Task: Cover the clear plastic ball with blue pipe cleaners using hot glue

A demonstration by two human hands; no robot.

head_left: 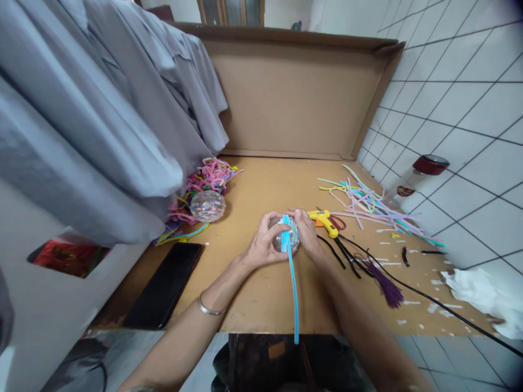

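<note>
Both hands are around a clear plastic ball [295, 239] over the front middle of the table. My left hand [267, 239] grips the ball from the left, its thumb across the front. My right hand [305, 231] closes on it from the right, fingertips at the top. Light blue pipe cleaners [285, 234] lie side by side down the ball's face, and one long strand [293, 294] hangs toward the table's front edge. Just right of my right hand lies a yellow glue gun [326, 220]. The ball's underside is hidden.
A second clear ball [208, 206] sits by pink pipe cleaners [212, 175] at left. A black phone [165, 286] lies nearer. At right are pastel pipe cleaners [368, 201], a clear bottle [417, 177], a purple tassel [386, 286], a black cord [408, 288] and white tissue [486, 296].
</note>
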